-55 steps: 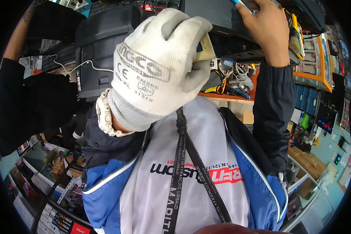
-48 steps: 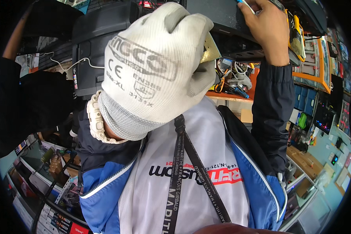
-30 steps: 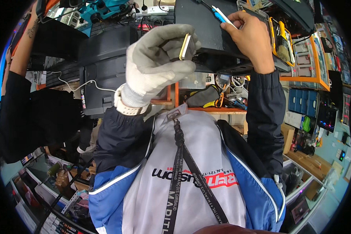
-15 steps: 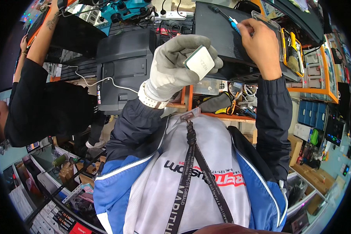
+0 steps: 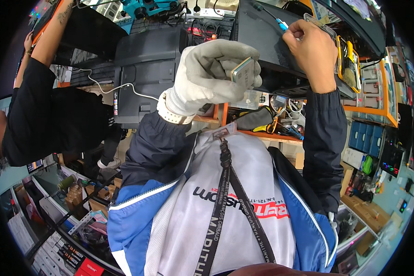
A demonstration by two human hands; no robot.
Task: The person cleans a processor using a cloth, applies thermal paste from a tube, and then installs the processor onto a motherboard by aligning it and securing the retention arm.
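Processor (image 5: 245, 76): raised before the chest, tilted, metal lid facing to the right.
Left hand (image 5: 211, 71): gloved in white and grey, fingers curled, clamped on the processor.
Right hand (image 5: 311, 50): bare, fingertips drawn together at the end of a blue-and-white tool handle (image 5: 282, 24); cannot tell if gripping.
Step in hand: apparently steadying the processor at an angle.
Next move: likely calls for light pressure, only at the edges.
Around: black box (image 5: 262, 39) beneath the tool handle, printer-like machine (image 5: 147, 64) at left, co-worker in black (image 5: 59, 119) farther left.
In the way: perhaps the thick glove fingers, hiding part of the processor.
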